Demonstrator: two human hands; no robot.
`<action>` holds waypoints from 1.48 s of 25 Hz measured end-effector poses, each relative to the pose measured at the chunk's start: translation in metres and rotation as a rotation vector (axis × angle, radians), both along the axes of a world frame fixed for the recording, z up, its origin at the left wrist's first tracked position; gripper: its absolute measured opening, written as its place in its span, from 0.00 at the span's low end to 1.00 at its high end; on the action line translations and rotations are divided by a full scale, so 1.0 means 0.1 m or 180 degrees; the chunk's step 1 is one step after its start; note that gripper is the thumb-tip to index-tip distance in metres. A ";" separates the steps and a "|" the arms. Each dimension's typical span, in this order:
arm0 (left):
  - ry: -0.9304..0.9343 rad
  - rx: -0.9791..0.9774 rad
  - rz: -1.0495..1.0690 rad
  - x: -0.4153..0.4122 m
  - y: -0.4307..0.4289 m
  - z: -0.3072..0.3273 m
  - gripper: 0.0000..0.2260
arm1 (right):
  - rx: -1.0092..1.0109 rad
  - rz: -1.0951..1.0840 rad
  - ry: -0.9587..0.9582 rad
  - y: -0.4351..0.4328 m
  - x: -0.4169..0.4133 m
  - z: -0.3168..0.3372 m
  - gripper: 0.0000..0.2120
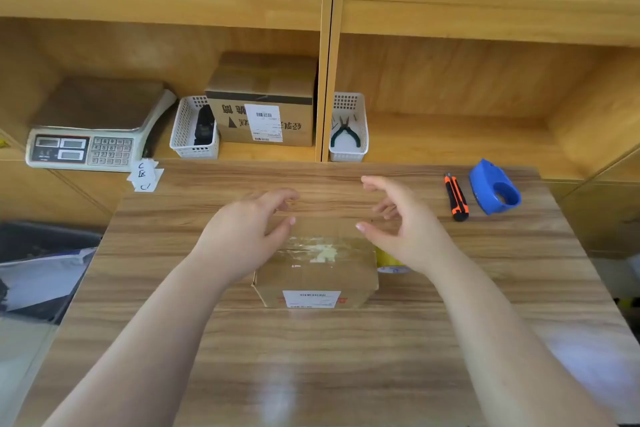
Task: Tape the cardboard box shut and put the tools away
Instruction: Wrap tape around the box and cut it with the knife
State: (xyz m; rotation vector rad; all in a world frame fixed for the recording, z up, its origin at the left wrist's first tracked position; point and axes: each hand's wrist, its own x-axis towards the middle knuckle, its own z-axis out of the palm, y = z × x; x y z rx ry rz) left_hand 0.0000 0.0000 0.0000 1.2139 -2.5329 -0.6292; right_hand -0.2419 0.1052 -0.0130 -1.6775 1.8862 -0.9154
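The left hand (249, 229) and right hand (398, 222) are hovering with fingers spread and curled, holding nothing, one over each far corner of the box (315, 270). The box is sitting mid-bench (311, 357), its top glossy with clear tape, a white label facing the person. A yellow tape roll (389, 262) is peeking out just beside the box's right side, under the right wrist. Far right, the knife (456, 198) and blue dispenser (493, 187) are lying side by side, well apart from the box.
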 end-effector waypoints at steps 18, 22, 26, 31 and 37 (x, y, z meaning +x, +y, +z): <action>-0.0817 0.0447 -0.0182 -0.10 0.25 -0.85 0.23 | 0.0600 0.0424 0.0862 -0.10 0.11 -0.85 0.24; -0.1012 0.0017 -0.0193 -0.16 0.34 -1.11 0.25 | 0.0703 0.0527 0.1051 -0.17 0.11 -0.94 0.24; -0.1067 -0.0210 -0.0261 -0.19 0.23 -1.24 0.29 | 0.0721 0.0553 0.1289 -0.24 0.07 -0.94 0.22; -0.1169 -0.0453 -0.0447 -0.21 0.00 -1.32 0.25 | 0.0720 0.0576 0.1446 -0.33 0.01 -0.94 0.21; -0.1315 -0.0547 -0.0937 -0.29 -0.35 -1.30 0.27 | 0.0807 0.0709 0.1353 -0.50 -0.07 -0.94 0.24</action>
